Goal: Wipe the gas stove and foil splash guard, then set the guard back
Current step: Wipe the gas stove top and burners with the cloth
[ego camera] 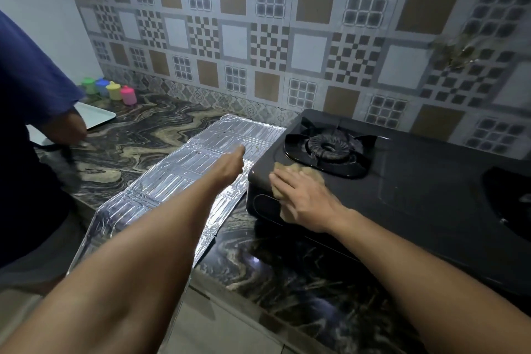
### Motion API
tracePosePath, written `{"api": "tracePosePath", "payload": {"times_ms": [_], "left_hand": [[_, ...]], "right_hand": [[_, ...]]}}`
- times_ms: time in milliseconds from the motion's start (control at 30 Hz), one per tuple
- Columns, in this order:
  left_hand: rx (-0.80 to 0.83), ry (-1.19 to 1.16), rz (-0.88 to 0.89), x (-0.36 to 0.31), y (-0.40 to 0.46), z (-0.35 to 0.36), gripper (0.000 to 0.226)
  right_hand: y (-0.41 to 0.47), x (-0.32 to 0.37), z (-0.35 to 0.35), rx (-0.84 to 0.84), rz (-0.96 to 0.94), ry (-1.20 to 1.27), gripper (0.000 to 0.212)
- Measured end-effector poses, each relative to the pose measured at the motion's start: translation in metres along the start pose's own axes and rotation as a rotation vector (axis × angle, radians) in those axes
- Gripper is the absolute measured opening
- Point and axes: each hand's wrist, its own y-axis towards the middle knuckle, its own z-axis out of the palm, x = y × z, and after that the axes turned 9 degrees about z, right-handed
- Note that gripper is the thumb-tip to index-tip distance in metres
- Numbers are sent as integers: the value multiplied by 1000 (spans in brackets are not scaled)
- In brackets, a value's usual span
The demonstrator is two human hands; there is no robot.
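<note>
- Pressing down with flat, straight fingers, the right hand point(304, 198) holds a crumpled tan cloth point(298, 174) on the front left corner of the black gas stove point(416, 181).
- The cloth sits partly under the palm and sticks out past the fingertips, just in front of the round black burner with its metal pot stand point(329, 149).
- The left hand point(230, 164) reaches out over the shiny silver foil splash guard point(178, 178), with its fingers curled in and turned away. I cannot tell if it is pinching the foil or just hanging above it.
- The foil guard lies flat and unfolded on the dark marble counter with gold swirls point(138, 138), just beside the left side of the stove. One end comes toward the front edge of the counter.
- Small dark spots show on the far part of the foil.
- Four little plastic cups with lids point(109, 90), green, blue, yellow and pink, stand at the back left near the patterned tile wall point(287, 37).
- A white tray point(96, 116) lies near the cups.
- Another person in a blue shirt point(28, 112) stands at the left side of the counter.
</note>
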Motion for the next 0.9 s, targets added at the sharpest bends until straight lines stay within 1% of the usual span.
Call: {"api": "tracePosePath", "payload": {"times_ms": [33,133,167,233,300,333,367,433,500,567,633,700,800,900], "left_hand": [[-29,49,41,-2,-1,5,72],[-54,265,137,-8,-8,24,33],[-50,322,151,-13,-14,31,25],[-35,439,165,-18,-22,43,19],[-16,501,158,-20,-25,49,21],[-8,480,151,-22,-27,49,22],[-7,411,146,-22,-27,47,22],[-52,238,142,-22,-23,40,19],[-85,112,102,-21,-14,33,16],[-101,9,71,-27,-14,28,16],[-107,-136,19,-32,-16,23,14],[-103,-238,-17,-31,-9,16,18],[-116,-280,-16,-22,7,0,25],[-132,-203,-7,-14,31,-18,25]], "right_hand": [[-15,-9,-3,11,55,-14,61],[-59,-32,-13,30,184,-53,71],[-72,-38,-16,26,214,-62,74],[-88,-44,-20,23,262,-78,81],[-93,-42,-19,15,296,-83,77],[-93,-41,-19,2,300,-90,74],[-92,-39,-20,-6,294,-100,73],[-86,-38,-22,11,260,-113,72],[-74,-36,-22,47,215,-102,72],[-54,-28,-23,68,168,-70,69],[-31,-16,-22,75,124,-42,61],[-4,-4,-21,99,102,-31,58],[38,15,-17,139,94,-3,59],[83,27,-8,162,111,34,56]]}}
